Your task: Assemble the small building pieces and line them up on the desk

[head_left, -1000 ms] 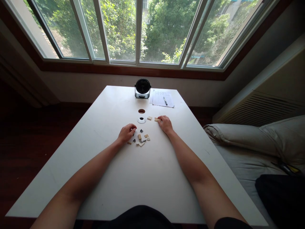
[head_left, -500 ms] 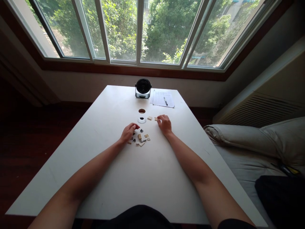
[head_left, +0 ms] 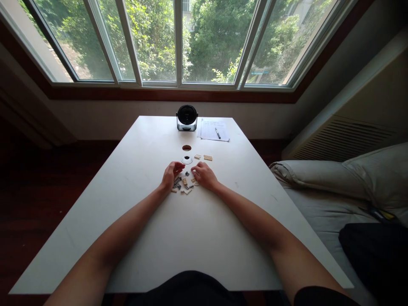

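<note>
My left hand [head_left: 172,175] and right hand [head_left: 204,175] curl narrow, holding nothing I can make out, beside the small plastic bricks [head_left: 184,185] mid-tabletop [head_left: 137,144]; light fingertips keep such pieces from scattering

A home bedroom, with a pillowed bed [head_left: 321,204] beside a wide window [head_left: 210,42]

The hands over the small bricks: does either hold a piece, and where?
Cannot be told: the left hand and right hand curl their fingers above the small plastic bricks; no held piece shows.
</note>
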`<action>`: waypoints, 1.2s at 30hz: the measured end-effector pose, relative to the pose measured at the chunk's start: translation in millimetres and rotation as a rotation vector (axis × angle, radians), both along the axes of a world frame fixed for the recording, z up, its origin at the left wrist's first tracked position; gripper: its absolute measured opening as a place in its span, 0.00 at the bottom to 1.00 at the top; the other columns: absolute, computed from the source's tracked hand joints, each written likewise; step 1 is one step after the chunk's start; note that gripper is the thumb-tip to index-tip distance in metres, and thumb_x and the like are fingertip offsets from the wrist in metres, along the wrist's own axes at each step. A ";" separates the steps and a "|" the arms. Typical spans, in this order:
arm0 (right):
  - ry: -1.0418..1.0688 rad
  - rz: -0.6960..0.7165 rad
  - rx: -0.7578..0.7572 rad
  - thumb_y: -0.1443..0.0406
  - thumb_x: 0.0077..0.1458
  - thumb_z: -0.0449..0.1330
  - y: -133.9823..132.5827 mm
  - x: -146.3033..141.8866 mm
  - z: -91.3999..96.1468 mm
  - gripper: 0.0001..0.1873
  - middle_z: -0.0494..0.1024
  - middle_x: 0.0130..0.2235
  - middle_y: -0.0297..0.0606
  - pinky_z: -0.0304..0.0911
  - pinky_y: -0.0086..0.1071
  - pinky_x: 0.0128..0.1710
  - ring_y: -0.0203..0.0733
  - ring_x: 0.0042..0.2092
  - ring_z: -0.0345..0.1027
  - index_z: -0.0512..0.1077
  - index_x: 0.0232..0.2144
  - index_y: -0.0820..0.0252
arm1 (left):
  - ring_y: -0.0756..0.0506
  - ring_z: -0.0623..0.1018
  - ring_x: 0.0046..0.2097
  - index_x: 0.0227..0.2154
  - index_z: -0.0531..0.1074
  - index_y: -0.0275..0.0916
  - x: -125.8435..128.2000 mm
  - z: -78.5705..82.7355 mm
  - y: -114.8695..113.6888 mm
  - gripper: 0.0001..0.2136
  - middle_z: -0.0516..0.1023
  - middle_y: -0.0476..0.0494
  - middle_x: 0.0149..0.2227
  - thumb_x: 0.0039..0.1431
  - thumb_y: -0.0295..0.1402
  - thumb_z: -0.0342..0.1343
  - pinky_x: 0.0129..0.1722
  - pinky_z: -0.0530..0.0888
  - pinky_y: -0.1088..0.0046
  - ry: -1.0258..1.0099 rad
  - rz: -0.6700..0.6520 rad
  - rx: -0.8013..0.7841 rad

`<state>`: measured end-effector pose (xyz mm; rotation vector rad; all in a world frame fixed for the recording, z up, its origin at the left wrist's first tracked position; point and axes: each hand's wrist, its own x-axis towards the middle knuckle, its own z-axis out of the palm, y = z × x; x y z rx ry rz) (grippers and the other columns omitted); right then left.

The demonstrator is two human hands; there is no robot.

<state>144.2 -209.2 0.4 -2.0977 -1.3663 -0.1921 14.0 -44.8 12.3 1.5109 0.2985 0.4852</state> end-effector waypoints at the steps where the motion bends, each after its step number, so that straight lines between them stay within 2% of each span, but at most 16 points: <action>1: 0.006 0.007 -0.003 0.66 0.60 0.60 1.0 -3.2 0.4 0.09 0.72 0.39 0.40 0.62 0.36 0.45 0.45 0.45 0.64 0.78 0.42 0.52 | 0.44 0.78 0.54 0.44 0.70 0.40 1.5 0.9 0.8 0.24 0.78 0.36 0.51 0.67 0.51 0.35 0.50 0.76 0.64 0.000 -0.011 0.015; 4: 0.035 0.041 -0.010 0.68 0.59 0.61 3.1 -7.0 0.9 0.10 0.71 0.38 0.39 0.62 0.36 0.45 0.44 0.43 0.64 0.80 0.41 0.49 | 0.43 0.77 0.54 0.44 0.69 0.40 6.0 2.8 2.4 0.24 0.78 0.36 0.52 0.67 0.52 0.36 0.50 0.76 0.63 -0.016 -0.040 -0.013; 8: 0.081 0.107 0.001 0.68 0.59 0.62 6.2 -9.2 -1.4 0.10 0.71 0.37 0.38 0.63 0.36 0.44 0.43 0.42 0.64 0.81 0.39 0.49 | 0.43 0.79 0.52 0.44 0.70 0.39 11.3 2.3 4.6 0.22 0.79 0.37 0.48 0.67 0.50 0.38 0.51 0.75 0.61 -0.036 -0.064 -0.107; 14: 0.151 0.228 0.032 0.68 0.60 0.60 8.7 -17.6 0.2 0.12 0.74 0.38 0.38 0.64 0.37 0.47 0.43 0.43 0.66 0.80 0.42 0.49 | 0.43 0.80 0.49 0.44 0.70 0.38 9.6 -0.2 7.8 0.21 0.80 0.36 0.46 0.67 0.50 0.41 0.52 0.74 0.60 -0.077 -0.152 -0.174; 18: 0.216 0.326 0.022 0.70 0.59 0.59 1.5 -16.3 8.1 0.16 0.74 0.42 0.39 0.65 0.38 0.50 0.43 0.45 0.67 0.78 0.46 0.50 | 0.43 0.80 0.47 0.43 0.70 0.39 6.8 -1.6 6.2 0.22 0.79 0.37 0.45 0.67 0.51 0.41 0.50 0.76 0.61 -0.047 -0.132 -0.093; 22: 0.143 0.394 -0.006 0.69 0.59 0.58 -2.3 -15.2 11.0 0.17 0.74 0.43 0.39 0.64 0.38 0.51 0.44 0.46 0.67 0.78 0.46 0.49 | 0.45 0.80 0.45 0.40 0.71 0.40 7.3 -1.7 3.5 0.20 0.79 0.39 0.43 0.67 0.50 0.42 0.47 0.77 0.64 -0.026 -0.088 0.030; 26: 0.089 0.389 -0.022 0.68 0.59 0.59 0.6 -17.9 9.0 0.14 0.74 0.42 0.39 0.63 0.38 0.50 0.44 0.46 0.67 0.79 0.44 0.49 | 0.46 0.80 0.44 0.40 0.72 0.40 7.4 -0.6 3.3 0.20 0.79 0.39 0.44 0.67 0.50 0.42 0.45 0.78 0.65 -0.022 -0.099 0.043; 31: 0.137 0.355 0.008 0.66 0.57 0.64 0.7 -18.2 8.9 0.10 0.73 0.42 0.40 0.64 0.38 0.49 0.45 0.46 0.66 0.78 0.42 0.53 | 0.46 0.79 0.41 0.41 0.72 0.40 7.8 -2.6 4.2 0.20 0.78 0.41 0.44 0.67 0.50 0.43 0.44 0.77 0.66 -0.010 -0.136 0.034; 36: 0.152 0.366 0.012 0.67 0.56 0.65 -2.6 -16.6 11.3 0.09 0.72 0.42 0.40 0.64 0.37 0.49 0.45 0.47 0.65 0.77 0.41 0.54 | 0.46 0.79 0.37 0.41 0.72 0.40 8.0 -5.7 4.8 0.19 0.77 0.42 0.42 0.67 0.49 0.44 0.39 0.78 0.66 -0.020 -0.112 0.057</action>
